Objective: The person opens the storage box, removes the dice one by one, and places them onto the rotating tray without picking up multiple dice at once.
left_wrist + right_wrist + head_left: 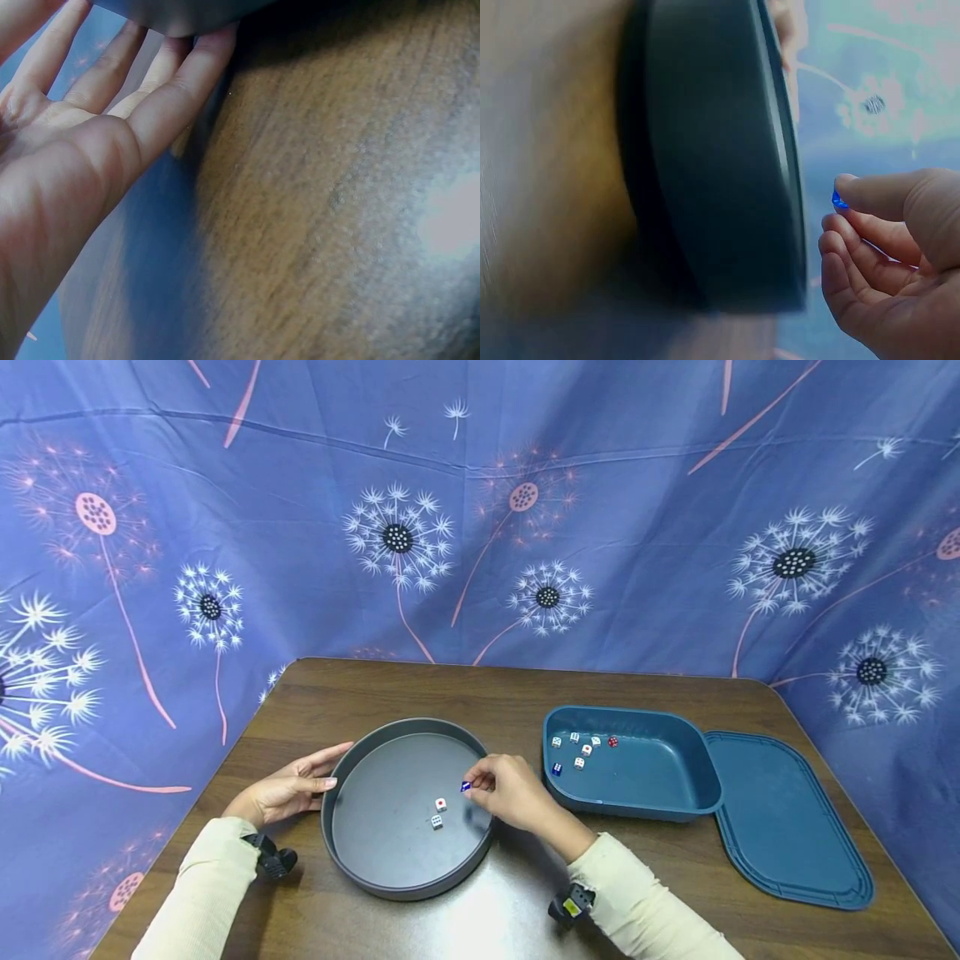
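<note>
Wood-grain desk point(517, 697), lower part of frame. Round gray pan point(390, 852) sits lower center; blue tub point(645, 777) right of center, blue lid point(787, 818) lower right.

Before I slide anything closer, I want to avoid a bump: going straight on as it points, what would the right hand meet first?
Probably the far rim of the round gray pan: the right hand, pinching a blue die, points across it. Depth is unclear, so it might pass above.

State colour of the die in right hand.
The die is blue, clearest in right wrist view.
</note>
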Motion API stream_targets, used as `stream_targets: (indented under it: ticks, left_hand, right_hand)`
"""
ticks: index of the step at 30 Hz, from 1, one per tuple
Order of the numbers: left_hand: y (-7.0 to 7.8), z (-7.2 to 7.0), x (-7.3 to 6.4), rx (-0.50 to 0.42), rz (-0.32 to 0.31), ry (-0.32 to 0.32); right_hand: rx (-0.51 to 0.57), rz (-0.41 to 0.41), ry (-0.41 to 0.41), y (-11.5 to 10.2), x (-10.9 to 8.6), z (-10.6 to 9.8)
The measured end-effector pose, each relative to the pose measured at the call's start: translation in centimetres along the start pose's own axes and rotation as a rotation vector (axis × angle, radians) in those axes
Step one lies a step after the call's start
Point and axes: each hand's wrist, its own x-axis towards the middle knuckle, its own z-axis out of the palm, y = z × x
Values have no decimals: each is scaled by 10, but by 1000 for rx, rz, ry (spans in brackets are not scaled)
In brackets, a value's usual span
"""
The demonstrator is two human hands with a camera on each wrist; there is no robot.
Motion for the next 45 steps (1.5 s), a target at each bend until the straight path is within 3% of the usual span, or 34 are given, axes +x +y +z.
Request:
stream_targets:
  ticks: [7,15,27,45]
  left_hand:
    - [-2,-2,1,3,1,-3]
    - [-1,-2,2,18,1,2]
    - [-1,-4,3,-2,6,-14]
    - [0,-2,2,-26,4,-17]
  right_hand:
    - [-81,-52,-44,-13,-2,39]
    - [-156,-57,-79,-20,-4,61]
    - [-291,-69,-96,-20,-5,73]
    - [-305,-37,-82,-24,-7,75]
